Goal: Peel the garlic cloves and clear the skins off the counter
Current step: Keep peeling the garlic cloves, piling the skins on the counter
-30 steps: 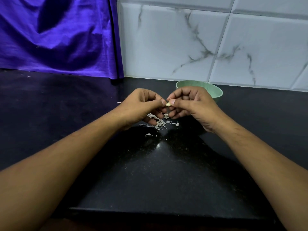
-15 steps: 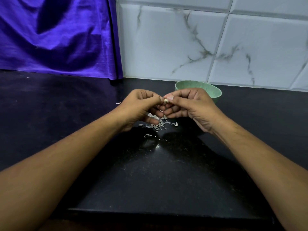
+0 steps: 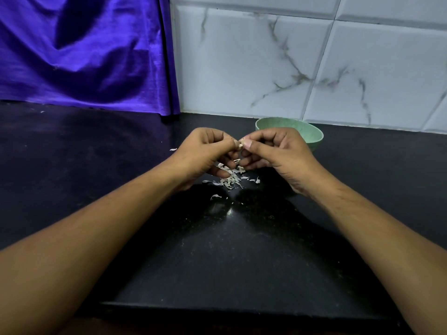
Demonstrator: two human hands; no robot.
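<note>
far left: purple cloth point(image 3: 84, 52), glossy and creased, hangs down to the counter point(image 3: 217, 250), which is black, polished and finely speckled.

left hand point(image 3: 205, 153): raised off the counter, forearm angled in from near left, fingers curled in, thumb and forefinger pinching the garlic clove point(image 3: 241, 143).

clove: small and pale, held in the air between the two thumb tips, in front of the bowl.

below it: a heap of skins point(image 3: 231, 178), thin, papery whitish curls on the counter. one stray flake point(image 3: 173, 149) lies left of the left hand.

right hand point(image 3: 278, 151): mirrors the left, fingers curled, pinching the same clove from the right.

against a second ago: the pinch sits slightly higher. the heap is unchanged.

far right: round matt green bowl point(image 3: 312, 135), partly behind the right hand, contents hidden. beyond it, glossy white wall tiles point(image 3: 266, 64) with grey veins.
</note>
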